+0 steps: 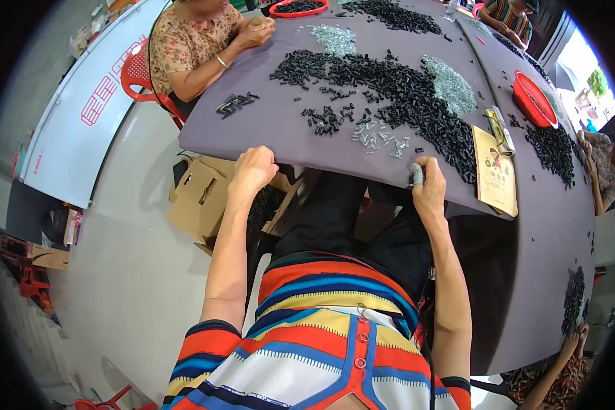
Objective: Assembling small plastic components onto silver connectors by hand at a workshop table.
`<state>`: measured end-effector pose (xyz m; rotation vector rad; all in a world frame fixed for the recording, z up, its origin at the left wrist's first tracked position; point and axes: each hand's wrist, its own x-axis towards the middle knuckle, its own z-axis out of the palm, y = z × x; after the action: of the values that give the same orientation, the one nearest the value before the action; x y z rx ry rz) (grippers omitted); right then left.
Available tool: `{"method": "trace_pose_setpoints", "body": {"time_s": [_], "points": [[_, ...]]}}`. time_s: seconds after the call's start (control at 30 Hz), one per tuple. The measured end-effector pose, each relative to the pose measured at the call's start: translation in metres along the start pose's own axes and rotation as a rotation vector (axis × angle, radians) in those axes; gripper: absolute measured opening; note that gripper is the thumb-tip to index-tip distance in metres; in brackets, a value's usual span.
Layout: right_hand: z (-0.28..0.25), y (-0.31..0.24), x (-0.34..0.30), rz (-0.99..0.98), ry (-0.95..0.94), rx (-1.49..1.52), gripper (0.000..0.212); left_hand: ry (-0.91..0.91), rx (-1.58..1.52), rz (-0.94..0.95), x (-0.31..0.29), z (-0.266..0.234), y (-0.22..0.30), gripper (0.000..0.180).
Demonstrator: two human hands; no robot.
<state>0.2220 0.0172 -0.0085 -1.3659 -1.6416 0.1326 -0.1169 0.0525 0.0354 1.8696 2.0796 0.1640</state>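
My left hand (255, 169) is closed in a fist at the near edge of the grey-covered table (219, 130); whatever its fingers hold, if anything, is hidden. Farther right at the same edge, my right hand (430, 186) has its fingers curled, and its thumb appears wrapped in something grey. I cannot make out anything in its grip. Between and beyond my hands lie small clear pieces (369, 135) and a cluster of short black cylindrical parts (326, 120). A long heap of the same black parts (406, 92) stretches behind them, with more clear pieces (449, 85) beside it.
A yellowish paper booklet (497, 174) lies right of my right hand. A red basket (534, 99) stands beyond it. Another person's hands (256, 32) are at the far left edge. An open cardboard box (201, 198) sits below the table on my left.
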Motion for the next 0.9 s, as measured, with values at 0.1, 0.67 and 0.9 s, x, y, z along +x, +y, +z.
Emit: {"method": "trace_pose_setpoints", "body": {"time_s": [0.1,0.67,0.9], "points": [[-0.002,0.005,-0.001,0.059,-0.024,0.086,0.022,0.013,-0.012,0.067,-0.009,-0.004,0.011,0.011],[-0.019,0.027,0.009,0.408,0.149,0.493,0.012,0.238,-0.226,0.560,-0.027,0.035,0.096,0.016],[-0.020,0.028,0.008,0.448,0.141,0.526,0.021,0.538,-0.223,0.841,-0.002,0.078,0.187,0.007]]}}
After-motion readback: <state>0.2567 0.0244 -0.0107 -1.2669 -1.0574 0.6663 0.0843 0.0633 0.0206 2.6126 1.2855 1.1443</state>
